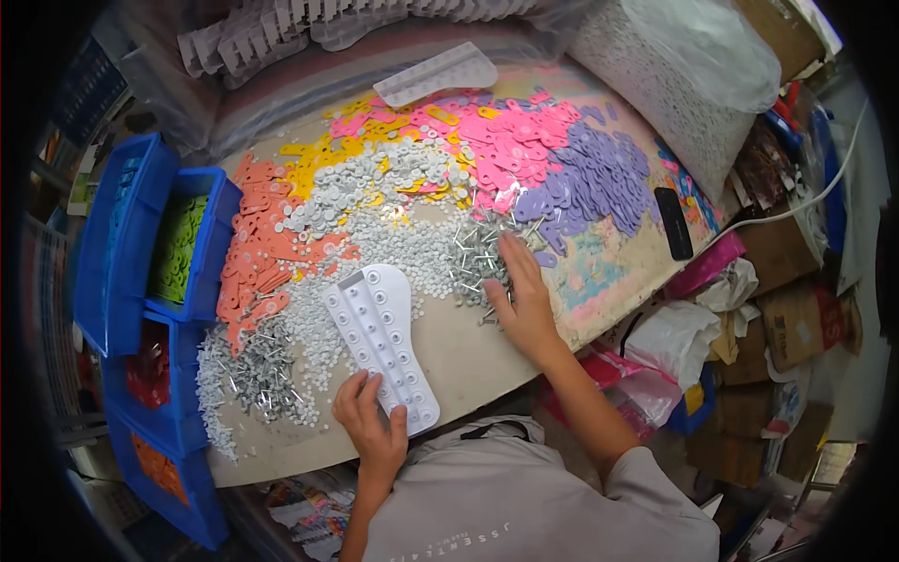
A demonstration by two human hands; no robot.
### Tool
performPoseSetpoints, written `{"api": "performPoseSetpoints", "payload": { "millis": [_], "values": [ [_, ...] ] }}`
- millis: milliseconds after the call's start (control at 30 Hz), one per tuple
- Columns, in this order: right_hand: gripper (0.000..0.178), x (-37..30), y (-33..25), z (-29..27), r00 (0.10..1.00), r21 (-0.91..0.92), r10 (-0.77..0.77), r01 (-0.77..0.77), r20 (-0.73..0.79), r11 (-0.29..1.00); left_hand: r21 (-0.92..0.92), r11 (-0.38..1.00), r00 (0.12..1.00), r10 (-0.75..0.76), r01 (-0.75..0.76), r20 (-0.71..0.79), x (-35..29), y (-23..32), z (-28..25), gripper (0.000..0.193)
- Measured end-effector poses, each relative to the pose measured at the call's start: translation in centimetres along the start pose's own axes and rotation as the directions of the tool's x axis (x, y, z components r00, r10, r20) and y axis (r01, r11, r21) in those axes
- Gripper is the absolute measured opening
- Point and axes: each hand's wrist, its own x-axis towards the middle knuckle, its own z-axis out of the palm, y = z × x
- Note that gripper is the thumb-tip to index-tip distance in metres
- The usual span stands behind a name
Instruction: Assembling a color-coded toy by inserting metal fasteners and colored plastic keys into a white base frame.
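A white plastic holder point(379, 342), long and curved at one end, lies near the front of the table with rows of round sockets facing up. My left hand point(368, 423) rests at its lower left edge, fingers slightly bent and the thumb apart, touching the rim. Farther right, my right hand point(526, 304) reaches over a heap of small metal pins point(476, 255) with flat heads. Its fingers point away from me and its thumb stands apart. Whether a pin is under the fingertips is hidden. Small white round caps point(403, 245) spread between the hands and beyond.
Flat plastic tabs lie in heaps: orange point(257, 253), yellow point(314, 164), pink point(515, 145) and purple point(599, 173). More pins point(272, 370) lie at left. Blue bins point(211, 253) line the left edge. A second white holder point(438, 77), a full bag point(670, 84) and a black phone-like device point(672, 223) are farther off.
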Motion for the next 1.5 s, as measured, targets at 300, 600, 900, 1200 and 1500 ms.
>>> {"api": "performPoseSetpoints", "payload": {
  "millis": [300,600,900,1200,1500],
  "values": [
    [0.012,-11.1,0.7,-6.4,0.838,-0.289,-0.071,-0.106,-0.540,0.951,0.012,1.000,0.999,0.028,-0.029,0.028,0.2,0.0,0.5,0.045],
    [0.031,-26.7,13.9,-23.1,0.655,-0.377,0.239,-0.653,-0.717,0.657,0.022,0.997,0.997,0.072,-0.073,0.029,0.0,-0.5,1.0,0.062],
    [0.041,-29.3,35.5,-26.0,0.636,0.267,0.673,-0.621,-0.379,0.737,0.065,0.991,0.966,0.132,-0.120,-0.221,-1.1,-1.2,2.5,0.062],
    [0.019,-21.1,28.3,-13.8,0.765,0.071,0.603,-0.631,0.225,0.773,0.183,0.976,0.926,0.172,-0.115,-0.337,-1.4,-2.1,2.4,0.047],
    [0.029,-24.8,49.3,-18.7,0.829,0.136,0.175,-0.287,0.531,0.948,0.285,0.958,0.929,0.136,-0.035,-0.344,-2.0,-0.9,2.3,0.046]
  ]
}}
